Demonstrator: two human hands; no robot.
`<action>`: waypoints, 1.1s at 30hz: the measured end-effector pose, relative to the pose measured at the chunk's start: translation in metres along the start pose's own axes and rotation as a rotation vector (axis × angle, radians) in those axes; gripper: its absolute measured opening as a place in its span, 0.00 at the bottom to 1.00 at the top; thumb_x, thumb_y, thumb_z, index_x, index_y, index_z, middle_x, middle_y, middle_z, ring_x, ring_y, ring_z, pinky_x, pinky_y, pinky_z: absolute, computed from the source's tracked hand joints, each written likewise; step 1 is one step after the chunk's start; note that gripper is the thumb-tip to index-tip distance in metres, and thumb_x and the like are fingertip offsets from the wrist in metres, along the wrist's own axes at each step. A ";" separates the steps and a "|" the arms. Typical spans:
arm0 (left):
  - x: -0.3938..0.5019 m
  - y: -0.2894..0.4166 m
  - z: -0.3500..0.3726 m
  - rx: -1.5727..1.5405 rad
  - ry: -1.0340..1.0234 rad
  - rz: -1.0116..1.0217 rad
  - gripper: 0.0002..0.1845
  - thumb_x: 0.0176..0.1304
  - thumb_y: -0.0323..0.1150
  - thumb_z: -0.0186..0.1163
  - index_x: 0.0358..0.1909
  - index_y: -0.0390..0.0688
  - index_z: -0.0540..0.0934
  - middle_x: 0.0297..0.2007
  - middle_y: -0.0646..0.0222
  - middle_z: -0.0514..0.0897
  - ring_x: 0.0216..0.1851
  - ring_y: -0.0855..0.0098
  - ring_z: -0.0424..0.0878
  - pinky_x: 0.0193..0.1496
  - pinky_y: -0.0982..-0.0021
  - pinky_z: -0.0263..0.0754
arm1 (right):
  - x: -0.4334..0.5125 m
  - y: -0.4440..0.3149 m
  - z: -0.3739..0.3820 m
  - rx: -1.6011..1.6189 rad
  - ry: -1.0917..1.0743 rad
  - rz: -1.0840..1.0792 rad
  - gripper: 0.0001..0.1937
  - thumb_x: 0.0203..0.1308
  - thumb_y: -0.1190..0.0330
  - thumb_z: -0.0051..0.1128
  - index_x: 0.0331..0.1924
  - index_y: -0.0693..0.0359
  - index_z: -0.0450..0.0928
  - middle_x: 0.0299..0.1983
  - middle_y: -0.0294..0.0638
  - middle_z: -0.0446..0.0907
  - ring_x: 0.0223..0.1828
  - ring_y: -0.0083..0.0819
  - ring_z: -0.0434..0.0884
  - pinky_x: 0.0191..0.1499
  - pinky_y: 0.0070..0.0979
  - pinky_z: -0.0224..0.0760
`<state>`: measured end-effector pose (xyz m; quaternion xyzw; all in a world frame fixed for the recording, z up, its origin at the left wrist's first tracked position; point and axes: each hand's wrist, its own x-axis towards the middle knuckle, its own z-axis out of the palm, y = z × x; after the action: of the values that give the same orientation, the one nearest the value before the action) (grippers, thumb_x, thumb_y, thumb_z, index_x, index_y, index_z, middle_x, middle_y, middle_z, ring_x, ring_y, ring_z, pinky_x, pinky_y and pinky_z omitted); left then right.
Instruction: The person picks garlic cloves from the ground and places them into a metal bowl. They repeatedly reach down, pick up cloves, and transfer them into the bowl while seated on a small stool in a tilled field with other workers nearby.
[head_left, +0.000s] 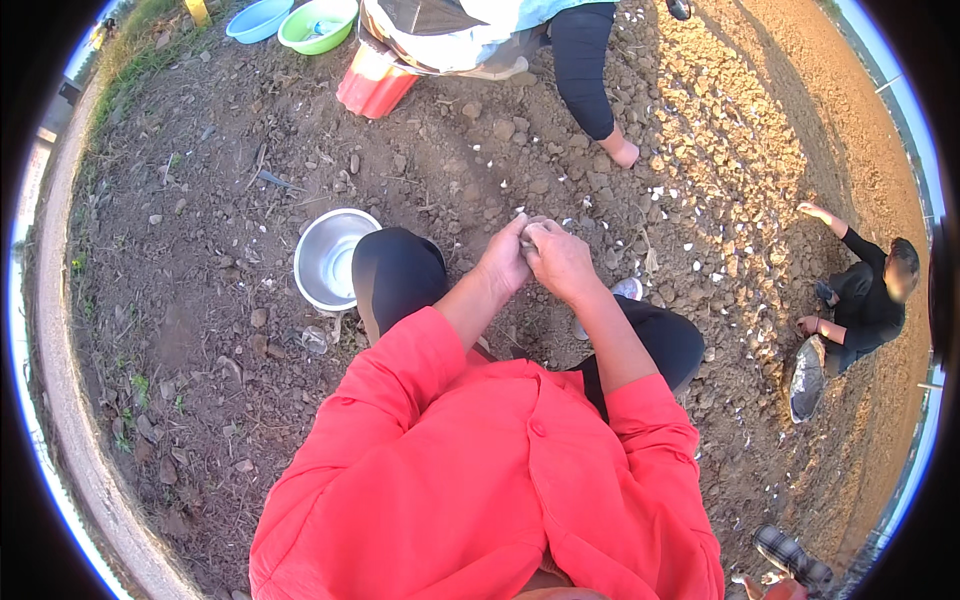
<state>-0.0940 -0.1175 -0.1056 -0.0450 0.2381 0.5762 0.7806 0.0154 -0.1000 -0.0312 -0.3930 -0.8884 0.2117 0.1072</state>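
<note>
Both hands meet in front of my knees, above the brown soil (465, 187). My left hand (506, 255) is curled, its fingertips touching those of my right hand (556, 255). A small white piece, perhaps a clove or bulb (520, 211), shows at the tips of my left fingers; whether it is held or lies on the soil behind them, I cannot tell. What lies between the hands is hidden by the fingers. A metal basin (336, 259) stands beside my left knee, with nothing clearly visible inside. Small white pieces lie scattered over the soil ahead and to the right.
Ahead, another person's bare foot or hand (624, 154) touches the soil near a red bucket (375, 82). Green (319, 26) and blue basins (259, 20) stand at the upper left. A crouching person (862, 300) is at the right beside a dark container (808, 380). Stones dot the ground.
</note>
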 end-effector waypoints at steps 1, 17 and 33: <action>-0.001 0.001 0.001 0.002 0.018 0.007 0.21 0.71 0.46 0.37 0.43 0.42 0.76 0.41 0.61 0.80 0.47 0.62 0.76 0.56 0.57 0.68 | 0.000 -0.003 -0.001 -0.003 0.015 -0.007 0.07 0.56 0.68 0.50 0.36 0.60 0.75 0.44 0.44 0.76 0.40 0.47 0.79 0.41 0.42 0.73; -0.033 0.026 0.022 -0.016 0.081 0.178 0.12 0.66 0.32 0.42 0.43 0.39 0.74 0.39 0.61 0.80 0.44 0.63 0.77 0.52 0.61 0.71 | 0.002 -0.038 -0.010 -0.035 0.171 -0.197 0.06 0.56 0.70 0.50 0.37 0.60 0.74 0.38 0.46 0.75 0.37 0.46 0.79 0.38 0.40 0.73; -0.070 0.023 0.036 0.183 0.105 0.215 0.09 0.67 0.30 0.45 0.43 0.40 0.74 0.37 0.68 0.78 0.39 0.72 0.77 0.41 0.66 0.75 | 0.008 -0.032 -0.014 0.275 0.270 -0.059 0.11 0.58 0.70 0.52 0.43 0.63 0.77 0.38 0.45 0.79 0.39 0.41 0.80 0.41 0.32 0.73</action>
<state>-0.1189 -0.1587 -0.0392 0.0219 0.3335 0.6293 0.7017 -0.0054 -0.1090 -0.0041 -0.3732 -0.8397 0.2733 0.2844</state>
